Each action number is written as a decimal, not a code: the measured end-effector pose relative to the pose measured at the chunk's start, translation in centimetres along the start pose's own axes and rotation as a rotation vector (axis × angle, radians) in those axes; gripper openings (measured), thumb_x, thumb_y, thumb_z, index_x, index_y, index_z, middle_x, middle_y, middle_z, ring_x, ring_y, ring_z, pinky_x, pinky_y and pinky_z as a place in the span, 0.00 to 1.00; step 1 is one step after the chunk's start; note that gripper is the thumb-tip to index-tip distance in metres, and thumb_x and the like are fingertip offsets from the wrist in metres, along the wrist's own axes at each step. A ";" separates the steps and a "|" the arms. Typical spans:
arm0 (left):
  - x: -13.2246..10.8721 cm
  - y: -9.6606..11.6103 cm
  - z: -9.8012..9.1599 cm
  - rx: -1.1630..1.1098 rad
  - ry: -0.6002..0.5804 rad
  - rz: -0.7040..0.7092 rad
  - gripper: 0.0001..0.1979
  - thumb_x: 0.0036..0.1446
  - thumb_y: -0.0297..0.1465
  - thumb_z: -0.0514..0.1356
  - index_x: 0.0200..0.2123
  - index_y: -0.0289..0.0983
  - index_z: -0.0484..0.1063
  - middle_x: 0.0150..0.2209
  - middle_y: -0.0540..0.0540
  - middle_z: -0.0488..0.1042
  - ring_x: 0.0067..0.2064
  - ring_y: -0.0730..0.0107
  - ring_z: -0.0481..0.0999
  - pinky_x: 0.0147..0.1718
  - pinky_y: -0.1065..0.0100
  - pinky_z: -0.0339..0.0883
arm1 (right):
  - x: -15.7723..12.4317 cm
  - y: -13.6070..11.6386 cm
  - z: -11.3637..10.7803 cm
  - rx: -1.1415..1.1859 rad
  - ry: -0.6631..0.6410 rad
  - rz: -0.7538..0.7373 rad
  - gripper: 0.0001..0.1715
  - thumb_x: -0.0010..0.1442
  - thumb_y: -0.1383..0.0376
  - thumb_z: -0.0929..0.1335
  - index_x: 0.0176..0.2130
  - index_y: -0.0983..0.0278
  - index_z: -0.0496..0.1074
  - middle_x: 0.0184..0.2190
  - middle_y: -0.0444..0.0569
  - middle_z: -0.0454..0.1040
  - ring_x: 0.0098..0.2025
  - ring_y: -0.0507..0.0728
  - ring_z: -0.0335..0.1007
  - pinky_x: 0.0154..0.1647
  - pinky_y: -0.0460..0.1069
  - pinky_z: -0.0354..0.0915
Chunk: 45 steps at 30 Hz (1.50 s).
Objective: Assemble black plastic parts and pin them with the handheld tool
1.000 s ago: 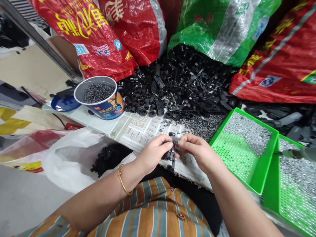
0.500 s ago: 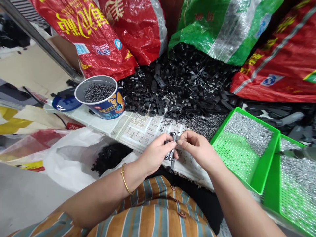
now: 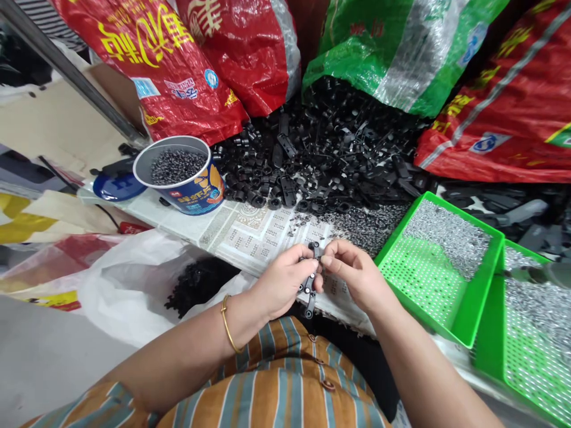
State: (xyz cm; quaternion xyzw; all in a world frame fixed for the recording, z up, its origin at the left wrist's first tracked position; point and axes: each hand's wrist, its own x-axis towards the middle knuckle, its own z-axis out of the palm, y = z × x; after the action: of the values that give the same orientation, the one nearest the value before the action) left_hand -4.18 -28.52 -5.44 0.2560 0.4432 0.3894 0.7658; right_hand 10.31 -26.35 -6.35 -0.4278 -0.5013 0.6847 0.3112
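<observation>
My left hand [image 3: 282,282] and my right hand [image 3: 354,274] meet over the front edge of the table, both pinching one long black plastic part [image 3: 309,286] with round eyes along it. The part hangs upright between the fingertips, its lower end below my left thumb. A gold bangle sits on my left wrist. Behind the hands lies a big heap of black plastic pieces [image 3: 330,154] on a printed calendar sheet [image 3: 254,232].
A paper cup [image 3: 181,175] full of small dark pins stands at the left. Two green perforated trays [image 3: 435,267] [image 3: 530,333] with small silver parts sit at the right. Red and green sacks [image 3: 169,65] line the back. A white bag [image 3: 134,285] with black parts hangs below.
The hands stay together on the black part; it has shifted slightly lower and tilted, with small finger movements at its top end.
</observation>
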 end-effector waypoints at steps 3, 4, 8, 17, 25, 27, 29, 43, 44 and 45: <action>0.0 -0.2 0.0 -0.043 -0.020 -0.013 0.04 0.48 0.29 0.55 0.27 0.36 0.60 0.16 0.52 0.67 0.21 0.77 0.66 0.25 0.72 0.56 | -0.2 0.5 0.0 0.017 0.041 -0.001 0.12 0.54 0.58 0.67 0.27 0.61 0.61 0.19 0.40 0.69 0.21 0.53 0.67 0.27 0.49 0.59; 0.0 -0.3 0.0 -0.050 -0.025 -0.017 0.05 0.48 0.29 0.56 0.27 0.36 0.60 0.16 0.52 0.67 0.21 0.77 0.66 0.25 0.73 0.56 | -0.3 0.7 0.0 0.009 0.061 -0.002 0.13 0.54 0.57 0.67 0.27 0.61 0.61 0.20 0.41 0.68 0.20 0.52 0.66 0.26 0.49 0.59; 0.0 -0.5 0.0 -0.065 -0.024 -0.041 0.05 0.47 0.30 0.56 0.27 0.36 0.60 0.16 0.52 0.67 0.21 0.77 0.66 0.25 0.73 0.56 | -0.6 1.4 -0.1 -0.008 0.092 0.004 0.14 0.54 0.56 0.67 0.28 0.61 0.61 0.20 0.41 0.68 0.21 0.52 0.66 0.27 0.48 0.59; -0.1 -0.2 -0.2 0.146 -0.018 0.023 0.03 0.49 0.25 0.53 0.29 0.37 0.60 0.18 0.53 0.67 0.24 0.75 0.66 0.28 0.71 0.58 | -0.9 0.6 0.3 0.024 0.057 -0.008 0.12 0.56 0.58 0.66 0.27 0.61 0.60 0.18 0.42 0.71 0.22 0.54 0.67 0.28 0.49 0.58; 0.0 -0.5 -1.0 0.275 -0.056 0.087 0.03 0.54 0.31 0.52 0.32 0.38 0.60 0.22 0.52 0.69 0.27 0.73 0.67 0.31 0.69 0.59 | 0.0 -1.1 -0.5 -0.131 -0.022 0.063 0.12 0.53 0.58 0.66 0.25 0.61 0.60 0.17 0.43 0.71 0.24 0.55 0.67 0.28 0.49 0.59; 0.0 -0.5 -1.1 0.281 -0.059 0.092 0.03 0.55 0.32 0.51 0.31 0.38 0.59 0.21 0.52 0.69 0.27 0.74 0.66 0.31 0.69 0.59 | 0.2 -1.5 -0.6 -0.202 -0.005 0.066 0.12 0.51 0.58 0.68 0.24 0.61 0.62 0.17 0.42 0.70 0.24 0.54 0.66 0.28 0.49 0.59; 0.0 -0.7 -1.1 0.294 -0.063 0.102 0.03 0.56 0.32 0.51 0.31 0.39 0.60 0.22 0.52 0.69 0.27 0.74 0.66 0.31 0.69 0.59 | 0.5 -1.9 -0.7 -0.258 0.006 0.066 0.12 0.49 0.59 0.69 0.23 0.61 0.63 0.17 0.42 0.69 0.23 0.54 0.65 0.27 0.49 0.59; 0.7 -0.3 -0.3 -0.125 0.235 0.198 0.02 0.54 0.27 0.54 0.28 0.36 0.63 0.26 0.52 0.68 0.31 0.77 0.67 0.35 0.72 0.60 | -0.9 0.5 1.4 -0.159 0.173 0.127 0.17 0.49 0.53 0.69 0.25 0.63 0.63 0.19 0.39 0.61 0.22 0.48 0.55 0.24 0.46 0.54; 0.7 -0.2 -0.3 -0.171 0.226 0.194 0.01 0.54 0.27 0.55 0.30 0.36 0.64 0.28 0.51 0.68 0.33 0.76 0.68 0.36 0.72 0.60 | -1.0 0.6 1.7 -0.150 0.162 0.126 0.17 0.48 0.53 0.69 0.25 0.63 0.63 0.19 0.39 0.60 0.22 0.48 0.54 0.24 0.45 0.53; 0.6 -0.1 -0.3 -0.229 0.193 0.174 0.01 0.54 0.28 0.55 0.32 0.36 0.65 0.29 0.51 0.69 0.34 0.76 0.69 0.37 0.71 0.61 | -1.0 0.7 2.1 -0.133 0.154 0.117 0.18 0.47 0.53 0.69 0.24 0.64 0.63 0.19 0.39 0.59 0.22 0.48 0.53 0.24 0.45 0.53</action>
State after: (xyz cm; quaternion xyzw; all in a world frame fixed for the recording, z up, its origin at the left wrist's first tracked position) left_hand -4.23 -28.05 -6.00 0.1659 0.4435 0.5249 0.7073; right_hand 8.91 -28.29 -6.45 -0.5274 -0.4942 0.6320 0.2795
